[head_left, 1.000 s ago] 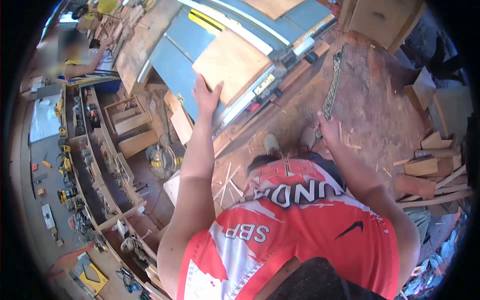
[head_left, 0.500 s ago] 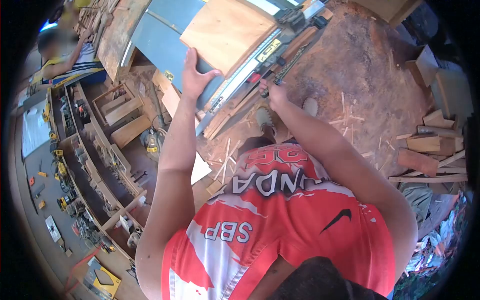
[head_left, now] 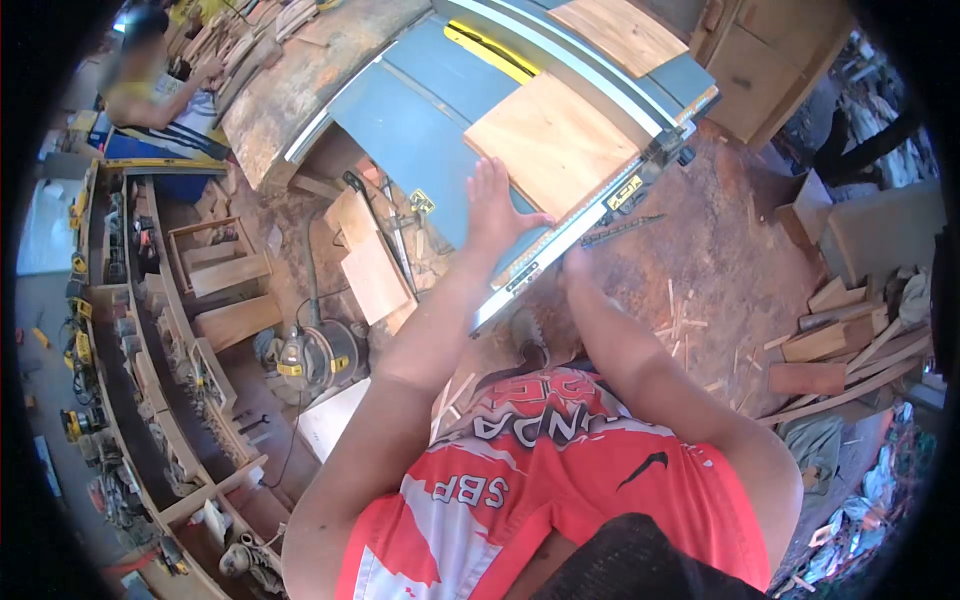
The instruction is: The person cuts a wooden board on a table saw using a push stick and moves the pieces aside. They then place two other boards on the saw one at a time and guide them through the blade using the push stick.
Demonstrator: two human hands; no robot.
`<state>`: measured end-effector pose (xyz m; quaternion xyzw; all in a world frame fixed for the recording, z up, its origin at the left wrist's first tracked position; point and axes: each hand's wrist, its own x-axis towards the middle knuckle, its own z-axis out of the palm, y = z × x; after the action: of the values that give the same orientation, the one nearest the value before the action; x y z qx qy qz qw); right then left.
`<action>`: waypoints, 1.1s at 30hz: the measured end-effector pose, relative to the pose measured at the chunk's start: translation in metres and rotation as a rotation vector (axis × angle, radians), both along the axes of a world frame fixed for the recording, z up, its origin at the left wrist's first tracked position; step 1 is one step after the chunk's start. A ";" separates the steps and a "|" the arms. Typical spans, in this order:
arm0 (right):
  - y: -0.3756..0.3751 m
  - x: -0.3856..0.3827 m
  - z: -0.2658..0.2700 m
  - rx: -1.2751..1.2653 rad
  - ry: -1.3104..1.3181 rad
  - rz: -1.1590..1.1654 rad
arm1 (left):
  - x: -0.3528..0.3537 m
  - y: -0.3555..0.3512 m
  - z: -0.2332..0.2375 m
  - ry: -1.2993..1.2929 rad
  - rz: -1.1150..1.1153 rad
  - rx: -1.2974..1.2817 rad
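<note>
A flat wooden board (head_left: 550,142) lies on the grey top of a table saw (head_left: 395,150). My left hand (head_left: 492,207) is open at the board's near left corner, fingers stretched along one edge and thumb spread towards the near edge. A yellow insert with a dark slot (head_left: 490,50) is set in the saw top beyond the board. My right hand (head_left: 575,265) reaches below the saw's front rail (head_left: 560,240). Its fingers are hidden there, so whether it grips anything does not show.
A long fence (head_left: 600,68) crosses the saw, with another board (head_left: 622,35) beyond it. Wood offcuts (head_left: 840,335) are piled at right. A tool shelf (head_left: 150,330) stands at left, near a corded power tool (head_left: 315,355). Another person (head_left: 150,80) sits at upper left.
The view has shifted, bringing the fence, yellow insert and second board into sight. My right hand's fingers, partly visible before, are now hidden by the rail. My left hand remains at the board.
</note>
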<state>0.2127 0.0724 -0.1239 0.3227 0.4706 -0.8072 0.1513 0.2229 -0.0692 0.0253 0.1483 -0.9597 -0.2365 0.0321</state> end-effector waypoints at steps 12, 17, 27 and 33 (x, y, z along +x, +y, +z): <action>0.133 0.019 -0.035 0.156 -0.099 0.155 | -0.071 0.024 0.023 0.057 -0.226 -0.181; 0.178 0.032 -0.032 0.276 -0.115 0.261 | -0.039 0.015 0.022 -0.110 -0.252 -0.205; 0.192 0.010 -0.034 0.313 -0.074 0.356 | -0.088 -0.121 0.005 -0.028 -0.194 -0.302; 0.128 -0.022 -0.022 0.293 -0.072 0.331 | -0.123 -0.126 -0.001 0.047 -0.224 -0.198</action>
<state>0.1909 0.2006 -0.1459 0.2883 0.6236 -0.6824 0.2498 0.1002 -0.1948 0.0247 0.0311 -0.9879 -0.1461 0.0424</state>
